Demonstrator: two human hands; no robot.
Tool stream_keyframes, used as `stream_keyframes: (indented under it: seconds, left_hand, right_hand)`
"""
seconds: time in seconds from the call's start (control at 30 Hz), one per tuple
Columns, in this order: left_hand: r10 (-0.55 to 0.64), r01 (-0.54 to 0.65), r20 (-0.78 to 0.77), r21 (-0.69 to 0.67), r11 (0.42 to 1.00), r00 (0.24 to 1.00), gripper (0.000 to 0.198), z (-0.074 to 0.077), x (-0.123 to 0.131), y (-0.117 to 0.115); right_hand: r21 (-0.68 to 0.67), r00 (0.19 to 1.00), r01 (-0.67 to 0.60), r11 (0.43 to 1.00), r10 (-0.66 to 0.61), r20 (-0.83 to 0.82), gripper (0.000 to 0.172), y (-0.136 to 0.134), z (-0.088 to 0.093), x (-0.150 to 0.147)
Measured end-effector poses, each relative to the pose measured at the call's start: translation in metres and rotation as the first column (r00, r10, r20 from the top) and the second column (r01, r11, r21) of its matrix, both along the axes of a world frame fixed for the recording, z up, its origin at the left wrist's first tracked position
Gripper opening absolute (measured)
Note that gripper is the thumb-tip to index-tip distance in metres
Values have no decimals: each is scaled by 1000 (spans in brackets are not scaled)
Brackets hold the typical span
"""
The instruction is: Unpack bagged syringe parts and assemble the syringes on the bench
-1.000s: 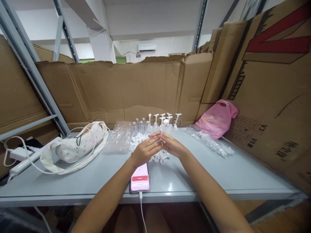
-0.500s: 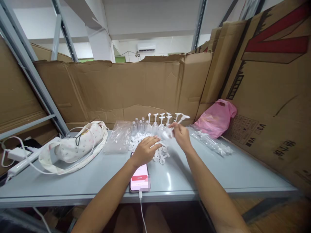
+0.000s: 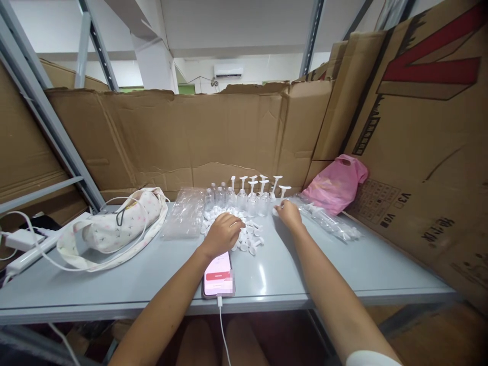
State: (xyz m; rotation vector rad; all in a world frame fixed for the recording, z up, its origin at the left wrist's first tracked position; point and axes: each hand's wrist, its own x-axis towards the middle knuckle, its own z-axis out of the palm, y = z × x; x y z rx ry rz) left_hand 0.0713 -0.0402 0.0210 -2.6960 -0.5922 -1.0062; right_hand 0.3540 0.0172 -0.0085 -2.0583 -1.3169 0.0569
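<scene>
My left hand (image 3: 224, 233) is over the near left part of a pile of small white plastic pieces (image 3: 251, 236), its fingers curled together; what they hold, if anything, is too small to name. My right hand (image 3: 288, 213) has its fingers closed round the lower part of a clear bottle with a white pump top (image 3: 284, 189), standing upright at the right end of the group. Behind the pile stand several clear bottles (image 3: 242, 199), some with white pump tops and some without on the left.
A phone (image 3: 218, 277) with a charging cable lies near the front edge. At left are a clear plastic bag (image 3: 185, 213), a patterned cloth bag (image 3: 129, 223) and a power strip (image 3: 49, 244). At right lie wrapped pumps (image 3: 331, 223) and a pink bag (image 3: 337, 185); cardboard (image 3: 236, 132) stands behind.
My right hand has lowered the pump-topped bottle from a tilted position to upright on the table, right of the others. My left hand has come away from it, and its fingers have curled.
</scene>
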Motion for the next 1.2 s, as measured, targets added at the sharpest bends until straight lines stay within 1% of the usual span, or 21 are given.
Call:
stream_keyframes:
  seconds: [0.13, 0.3, 0.47, 0.57, 0.67, 0.77, 0.87, 0.9, 0.93, 0.97, 1.03, 1.07, 1.13, 1.2]
  left_hand:
    - [7, -7, -8, -15, 1000, 1000, 23, -2, -1, 2]
    - [7, -8, -26, -27, 1000, 1000, 22, -3, -2, 3]
    - [5, -5, -36, -25, 1000, 999, 23, -5, -1, 5]
    - [3, -4, -42, -23, 1000, 999, 23, -5, -2, 6]
    - [6, -7, -46, -30, 1000, 999, 21, -5, -3, 6]
    - [10, -12, -44, -36, 999, 999, 20, -4, -4, 6]
    - [14, -16, -53, -41, 999, 998, 20, -4, -4, 6]
    - [14, -16, -56, -41, 999, 998, 20, -4, -3, 6]
    - [12, -14, -56, -42, 999, 998, 20, -5, -3, 6]
    - [9, -11, -55, -42, 999, 998, 20, -5, -3, 7]
    - [3, -5, -45, -43, 999, 999, 20, -6, -3, 7]
    - [2, -3, -41, -45, 999, 999, 19, -6, -3, 7]
    - [3, -5, -36, -50, 999, 999, 18, -6, -4, 7]
    - [9, -11, -36, -57, 998, 999, 18, -5, -4, 7]
  right_hand:
    - [63, 1000, 0, 998, 2, -30, 28, 18, -3, 3]
    - [146, 994, -21, 989, 37, -105, 32, 39, -9, 5]
    - [215, 986, -23, 976, 58, -158, 42, 46, -16, 4]
    - [222, 985, 10, 975, 28, -168, 47, 41, -13, 9]
    - [206, 990, 60, 977, -31, -141, 44, 29, -3, 23]
    - [180, 991, 114, 977, -99, -90, 40, 8, 12, 46]
    - [152, 985, 171, 973, -167, -41, 40, -16, 25, 74]
    - [140, 980, 197, 970, -198, -8, 41, -24, 27, 83]
    - [100, 966, 237, 966, -245, 77, 42, -31, 29, 92]
    - [52, 947, 277, 960, -281, 157, 44, -38, 30, 99]
    - [-68, 914, 334, 940, -306, 267, 52, -50, 28, 112]
    - [-138, 912, 345, 928, -297, 284, 58, -55, 27, 117]
    - [-263, 930, 328, 907, -261, 260, 69, -63, 25, 123]
    - [-344, 948, 296, 891, -230, 219, 74, -70, 24, 126]
